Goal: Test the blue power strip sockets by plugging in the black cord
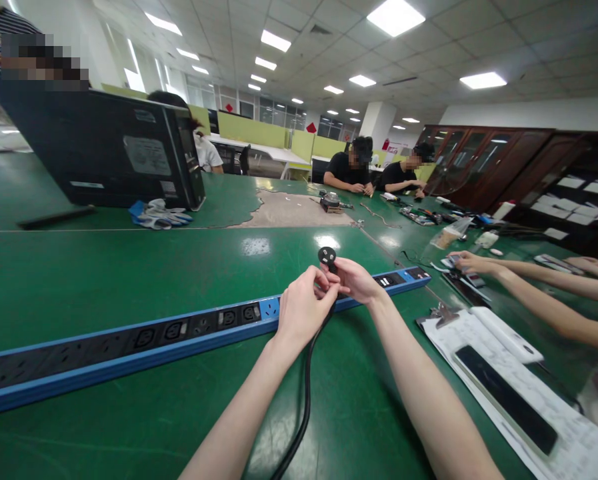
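Note:
Over the green table, my right hand is closed on a black power plug, its round face with metal pins turned up. My left hand meets it from the left, fingers pinched together just below the plug; whether they grip its cable or collar is hidden. From beneath my hands a black cable runs down toward the table's near edge. Behind and below them a long blue power strip with black sockets lies slantwise across the table, partly covered by my left hand.
At the left stands a black computer case with gloves beside it. A clipboard bearing papers and a dark phone lies at the right. Nearby, a co-worker's hands handle a small part. Two people sit at the far end.

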### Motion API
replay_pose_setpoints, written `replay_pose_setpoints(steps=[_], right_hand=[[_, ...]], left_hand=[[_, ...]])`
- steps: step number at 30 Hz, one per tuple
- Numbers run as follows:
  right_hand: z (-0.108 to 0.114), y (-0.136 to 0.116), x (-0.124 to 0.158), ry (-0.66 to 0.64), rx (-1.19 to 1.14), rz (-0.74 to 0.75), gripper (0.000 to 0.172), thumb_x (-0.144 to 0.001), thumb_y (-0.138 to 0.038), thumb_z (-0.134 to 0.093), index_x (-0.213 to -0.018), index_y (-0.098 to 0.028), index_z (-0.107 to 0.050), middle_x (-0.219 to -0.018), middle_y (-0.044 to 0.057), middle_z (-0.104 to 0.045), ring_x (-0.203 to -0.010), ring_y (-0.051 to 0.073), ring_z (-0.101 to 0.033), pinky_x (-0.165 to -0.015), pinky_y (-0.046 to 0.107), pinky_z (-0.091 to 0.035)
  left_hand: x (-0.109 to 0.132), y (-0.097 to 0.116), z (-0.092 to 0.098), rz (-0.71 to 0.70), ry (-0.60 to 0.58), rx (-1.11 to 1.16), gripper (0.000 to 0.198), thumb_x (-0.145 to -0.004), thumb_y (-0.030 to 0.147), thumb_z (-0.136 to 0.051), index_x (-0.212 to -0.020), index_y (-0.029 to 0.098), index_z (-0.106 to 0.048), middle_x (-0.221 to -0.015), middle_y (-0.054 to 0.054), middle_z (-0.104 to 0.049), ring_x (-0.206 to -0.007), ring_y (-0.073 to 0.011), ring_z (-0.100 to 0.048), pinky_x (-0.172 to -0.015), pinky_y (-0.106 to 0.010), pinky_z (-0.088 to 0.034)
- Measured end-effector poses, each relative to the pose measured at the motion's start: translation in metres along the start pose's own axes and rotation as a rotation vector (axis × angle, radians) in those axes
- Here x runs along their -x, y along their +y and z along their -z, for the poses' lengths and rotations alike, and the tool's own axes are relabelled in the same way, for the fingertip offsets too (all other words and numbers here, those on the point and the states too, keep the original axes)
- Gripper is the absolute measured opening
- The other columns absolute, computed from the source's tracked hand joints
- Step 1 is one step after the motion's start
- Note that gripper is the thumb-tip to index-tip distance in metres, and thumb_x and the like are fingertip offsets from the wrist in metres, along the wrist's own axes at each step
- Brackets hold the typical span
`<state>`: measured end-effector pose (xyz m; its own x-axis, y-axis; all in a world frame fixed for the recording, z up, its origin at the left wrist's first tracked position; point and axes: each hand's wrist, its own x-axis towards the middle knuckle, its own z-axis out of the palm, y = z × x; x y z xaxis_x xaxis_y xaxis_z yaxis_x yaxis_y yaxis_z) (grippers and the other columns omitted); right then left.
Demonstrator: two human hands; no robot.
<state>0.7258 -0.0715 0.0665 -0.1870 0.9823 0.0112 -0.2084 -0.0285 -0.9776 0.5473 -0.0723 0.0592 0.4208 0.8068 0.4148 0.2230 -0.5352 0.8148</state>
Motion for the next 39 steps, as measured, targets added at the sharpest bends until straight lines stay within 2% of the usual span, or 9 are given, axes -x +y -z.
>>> replay_pose_setpoints(steps=[7, 12, 17, 22, 26, 30, 33, 36, 39], right_hand=[[0.003, -0.015, 0.007, 0.075, 0.096, 0.027, 0.036, -0.092, -0.053, -0.058, -0.094, -0.017, -0.058, -0.068, -0.003, -0.046, -0.051, 0.008, -0.041, -0.038, 0.016, -0.027], [0.023, -0.048, 0.032, 0.349, 0.393, 0.107, 0.042, -0.088, -0.053, -0.062, -0.111, -0.018, -0.059, -0.072, 0.0, -0.06, -0.053, 0.01, -0.056, -0.036, 0.016, -0.03], [0.038, -0.066, 0.052, 0.544, 0.791, 0.099, 0.054, -0.09, -0.046, -0.057, -0.136, -0.018, -0.055, -0.069, 0.004, -0.07, -0.054, 0.018, -0.067, -0.036, 0.018, -0.036], [0.052, -0.056, 0.047, 0.6, 0.958, 0.002, 0.042, -0.09, -0.039, -0.054, -0.125, -0.017, -0.067, -0.065, 0.006, -0.072, -0.058, 0.021, -0.07, -0.048, 0.025, -0.052], [0.068, -0.047, 0.046, 0.578, 0.881, -0.139, 0.038, -0.093, -0.037, -0.051, -0.117, -0.014, -0.068, -0.07, 0.009, -0.073, -0.063, 0.021, -0.071, -0.059, 0.031, -0.058], [0.077, -0.037, 0.048, 0.363, 0.819, -0.236, 0.031, -0.092, -0.033, -0.055, -0.116, -0.016, -0.063, -0.09, 0.01, -0.075, -0.075, 0.019, -0.07, -0.066, 0.03, -0.057], [0.08, -0.033, 0.047, 0.273, 1.085, -0.155, 0.034, -0.084, -0.034, -0.067, -0.114, -0.018, -0.063, -0.093, 0.006, -0.073, -0.078, 0.017, -0.065, -0.068, 0.027, -0.052], [0.079, -0.037, 0.046, 0.348, 1.395, -0.024, 0.027, -0.084, -0.038, -0.068, -0.102, -0.018, -0.067, -0.095, 0.005, -0.069, -0.084, 0.017, -0.061, -0.074, 0.026, -0.047], [0.069, -0.042, 0.048, 0.287, 1.424, -0.023, 0.025, -0.093, -0.042, -0.057, -0.104, -0.02, -0.065, -0.099, 0.004, -0.07, -0.085, 0.016, -0.062, -0.074, 0.025, -0.044]], left_hand=[[0.002, -0.018, -0.004, 0.028, -0.292, -0.022, 0.025, -0.086, 0.048, -0.065, -0.091, 0.024, -0.065, -0.088, -0.001, -0.075, -0.073, -0.0181, -0.069, -0.066, -0.028, -0.05], [0.01, -0.024, -0.004, -0.017, -0.603, -0.04, 0.04, -0.075, 0.049, -0.075, -0.105, 0.024, -0.065, -0.09, -0.002, -0.076, -0.081, -0.0216, -0.071, -0.07, -0.029, -0.05], [0.02, -0.013, -0.015, 0.081, -0.912, 0.007, 0.06, -0.065, 0.057, -0.079, -0.112, 0.023, -0.065, -0.085, -0.002, -0.076, -0.078, -0.022, -0.071, -0.062, -0.027, -0.047], [0.019, 0.002, -0.014, 0.229, -1.067, 0.254, 0.032, -0.073, 0.041, -0.072, -0.094, 0.018, -0.065, -0.077, -0.003, -0.072, -0.067, -0.0171, -0.066, -0.055, -0.024, -0.048], [0.004, 0.014, 0.032, 0.229, -0.829, 0.215, 0.021, -0.083, 0.037, -0.056, -0.092, 0.021, -0.066, -0.084, -0.002, -0.068, -0.067, -0.0157, -0.063, -0.05, -0.023, -0.05], [-0.012, 0.015, 0.07, 0.087, -0.514, -0.004, 0.024, -0.09, 0.039, -0.048, -0.09, 0.025, -0.068, -0.085, 0.0, -0.068, -0.07, -0.0154, -0.061, -0.06, -0.024, -0.049], [-0.019, 0.008, 0.077, 0.039, -0.382, -0.073, 0.026, -0.091, 0.039, -0.047, -0.091, 0.025, -0.069, -0.081, 0.001, -0.068, -0.076, -0.0172, -0.062, -0.067, -0.025, -0.048], [-0.024, -0.006, 0.078, 0.104, -0.288, -0.112, 0.031, -0.092, 0.041, -0.045, -0.095, 0.024, -0.071, -0.069, 0.001, -0.064, -0.065, -0.0174, -0.058, -0.059, -0.026, -0.044], [-0.029, -0.025, 0.079, 0.131, -0.116, -0.16, 0.034, -0.093, 0.043, -0.045, -0.097, 0.022, -0.072, -0.076, -0.001, -0.069, -0.07, -0.0187, -0.061, -0.065, -0.027, -0.046]])
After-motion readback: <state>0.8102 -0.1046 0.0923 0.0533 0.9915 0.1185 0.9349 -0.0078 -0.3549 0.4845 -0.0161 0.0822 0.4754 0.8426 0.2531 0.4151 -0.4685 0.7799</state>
